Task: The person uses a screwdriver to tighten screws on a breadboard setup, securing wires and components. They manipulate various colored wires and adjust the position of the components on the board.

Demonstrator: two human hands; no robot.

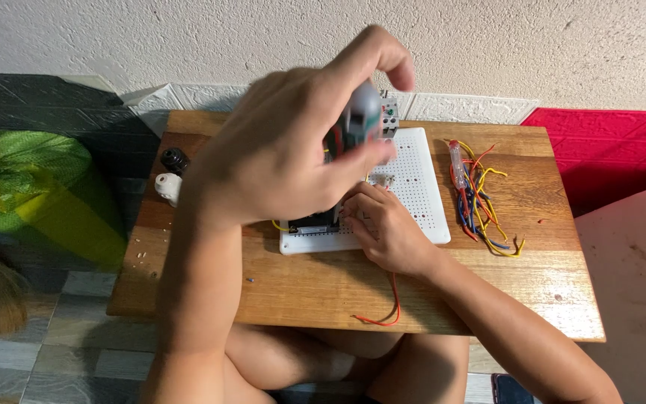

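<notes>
My left hand [293,142] is raised close to the camera over the white perforated board [420,187], fingers curled around a grey screwdriver handle [363,116] that points down at the board. My right hand [384,228] rests on the board's front edge, fingertips pressed beside a small black component [314,221] with a yellow wire leading off its left side. A red wire [387,310] trails from under my right hand toward the table's near edge. A grey and white block-shaped part [389,112] stands at the board's far edge.
The board lies on a low wooden table [517,284] against a white wall. A bundle of red, yellow and blue wires [480,198] lies right of the board. A black round part [175,158] and a white one [167,185] sit at the left. A green sack [31,187] stands on the floor.
</notes>
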